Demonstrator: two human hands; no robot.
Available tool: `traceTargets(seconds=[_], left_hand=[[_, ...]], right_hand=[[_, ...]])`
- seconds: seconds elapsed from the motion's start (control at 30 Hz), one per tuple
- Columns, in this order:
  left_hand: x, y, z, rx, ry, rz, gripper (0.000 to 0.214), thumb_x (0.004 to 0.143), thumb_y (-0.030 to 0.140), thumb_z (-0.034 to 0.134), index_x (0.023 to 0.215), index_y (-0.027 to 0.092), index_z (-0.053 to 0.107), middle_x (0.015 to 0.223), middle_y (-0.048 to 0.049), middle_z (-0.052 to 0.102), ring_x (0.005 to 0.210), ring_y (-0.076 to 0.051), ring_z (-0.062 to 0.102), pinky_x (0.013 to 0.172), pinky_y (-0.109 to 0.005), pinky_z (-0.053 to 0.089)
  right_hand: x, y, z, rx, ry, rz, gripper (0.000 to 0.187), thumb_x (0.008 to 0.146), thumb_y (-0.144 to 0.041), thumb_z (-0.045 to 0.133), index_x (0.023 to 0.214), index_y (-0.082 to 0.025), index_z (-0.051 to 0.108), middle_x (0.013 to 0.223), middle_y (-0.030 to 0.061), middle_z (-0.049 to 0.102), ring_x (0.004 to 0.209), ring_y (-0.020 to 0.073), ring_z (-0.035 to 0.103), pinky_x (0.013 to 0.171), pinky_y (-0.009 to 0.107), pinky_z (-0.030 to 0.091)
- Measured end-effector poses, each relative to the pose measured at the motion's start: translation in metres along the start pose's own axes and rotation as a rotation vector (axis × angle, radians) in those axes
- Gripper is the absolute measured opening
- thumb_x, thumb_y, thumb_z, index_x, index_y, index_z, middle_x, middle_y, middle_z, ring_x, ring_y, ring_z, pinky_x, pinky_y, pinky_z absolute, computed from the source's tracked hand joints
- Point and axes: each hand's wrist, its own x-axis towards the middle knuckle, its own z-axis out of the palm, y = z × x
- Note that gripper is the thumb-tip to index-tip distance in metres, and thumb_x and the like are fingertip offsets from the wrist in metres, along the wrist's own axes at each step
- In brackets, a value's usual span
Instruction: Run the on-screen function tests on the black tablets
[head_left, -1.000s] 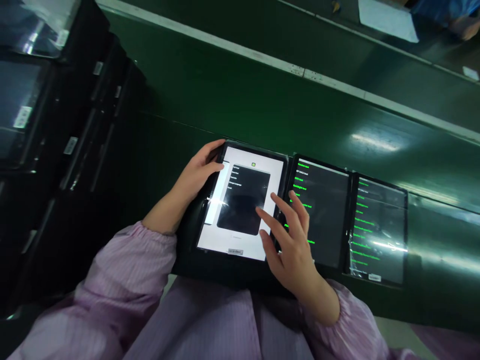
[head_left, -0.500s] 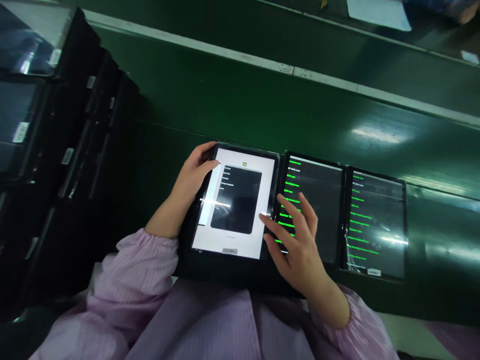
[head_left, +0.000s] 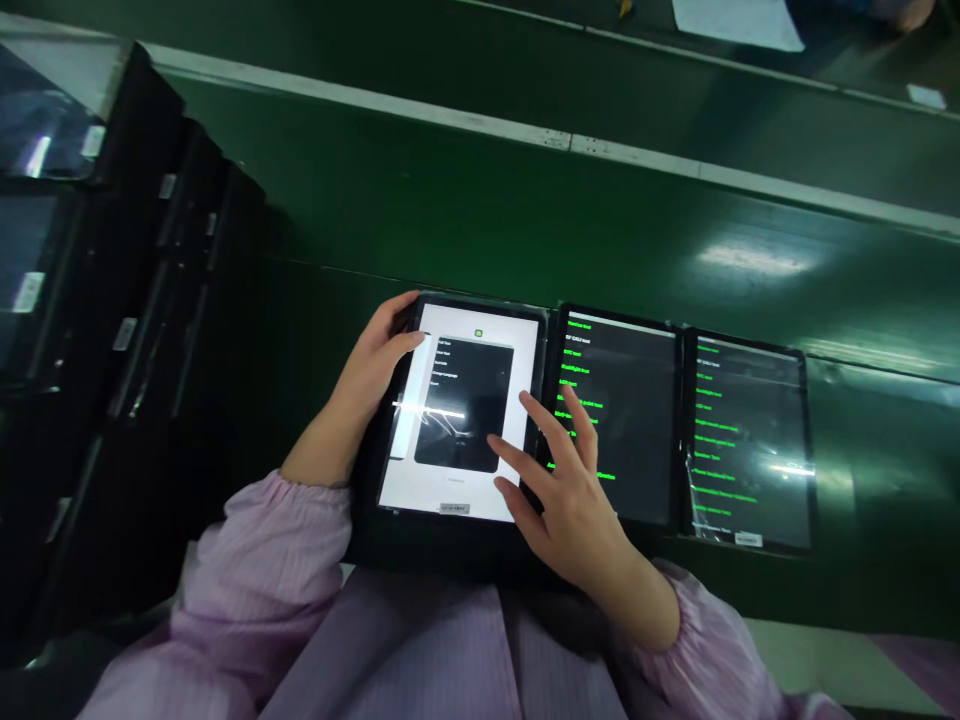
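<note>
A tablet (head_left: 465, 400) lies tilted slightly before me, its lit white screen showing a dark app card. My left hand (head_left: 377, 362) grips its upper left edge, thumb on the front and fingers round the side. Over the lower right of that screen, my right hand (head_left: 566, 490) has its fingers spread; the index fingertip is at or just above the dark card, and contact cannot be made out. To the right lies a second tablet (head_left: 637, 420) with green and white text lines, partly covered by my right hand. Beside it is a third tablet (head_left: 772, 430) with a similar list.
Stacks of black tablets (head_left: 135, 270) with white labels rise at the left. The green bench (head_left: 420, 210) is crossed by a pale metal strip (head_left: 360, 105). A white sheet (head_left: 739, 22) lies at the far side, near part of another person's hand (head_left: 911, 14).
My right hand has moved left, from the tablet's right edge to over its screen. My left hand keeps its hold. The whole view has shifted slightly.
</note>
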Motion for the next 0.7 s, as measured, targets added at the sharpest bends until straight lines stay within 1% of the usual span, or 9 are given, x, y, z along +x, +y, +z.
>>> traceTargets(seconds=[0.1, 0.27, 0.43, 0.57, 0.7], left_hand=[[0.0009, 0.0002, -0.0004, 0.016, -0.008, 0.013, 0.051, 0.075, 0.034, 0.075, 0.125, 0.028, 0.071, 0.134, -0.0038, 0.075, 0.145, -0.039, 0.057, 0.122, -0.057, 0.049], [0.0031, 0.0029, -0.0005, 0.054, 0.03, -0.032, 0.054, 0.069, 0.034, 0.077, 0.122, 0.027, 0.07, 0.133, -0.0064, 0.076, 0.141, -0.037, 0.061, 0.122, -0.057, 0.05], [0.0044, 0.0012, -0.0007, 0.081, 0.029, 0.007, 0.052, 0.069, 0.036, 0.079, 0.12, 0.028, 0.07, 0.133, -0.0069, 0.076, 0.138, -0.036, 0.063, 0.121, -0.056, 0.051], [0.0054, -0.0022, -0.0015, 0.088, 0.025, 0.05, 0.051, 0.071, 0.038, 0.079, 0.12, 0.027, 0.07, 0.135, -0.0076, 0.075, 0.138, -0.035, 0.063, 0.121, -0.056, 0.05], [0.0058, -0.0017, -0.0017, 0.068, 0.016, 0.033, 0.051, 0.072, 0.04, 0.079, 0.121, 0.027, 0.07, 0.133, -0.0075, 0.076, 0.136, -0.034, 0.064, 0.121, -0.055, 0.05]], right_hand=[[0.0005, 0.0017, -0.0032, 0.002, 0.011, -0.007, 0.031, 0.106, -0.024, 0.055, 0.132, -0.021, 0.071, 0.157, 0.0193, 0.056, 0.165, 0.0443, 0.025, 0.116, 0.075, 0.051], [-0.001, 0.0035, -0.0026, -0.001, 0.016, -0.002, 0.03, 0.106, -0.024, 0.055, 0.132, -0.02, 0.071, 0.157, 0.0188, 0.055, 0.166, 0.0432, 0.022, 0.117, 0.072, 0.052], [-0.0017, 0.0025, -0.0028, -0.046, -0.041, -0.018, 0.033, 0.106, -0.027, 0.056, 0.136, -0.023, 0.07, 0.16, 0.0175, 0.052, 0.166, 0.0448, 0.022, 0.116, 0.072, 0.053], [-0.001, -0.0006, -0.0038, -0.053, -0.086, -0.027, 0.041, 0.107, -0.028, 0.055, 0.146, -0.024, 0.064, 0.165, 0.0178, 0.048, 0.166, 0.0464, 0.022, 0.115, 0.073, 0.052], [-0.0004, -0.0025, -0.0041, -0.044, -0.096, -0.02, 0.048, 0.108, -0.03, 0.053, 0.155, -0.02, 0.055, 0.166, 0.0207, 0.047, 0.166, 0.0464, 0.021, 0.116, 0.073, 0.051]])
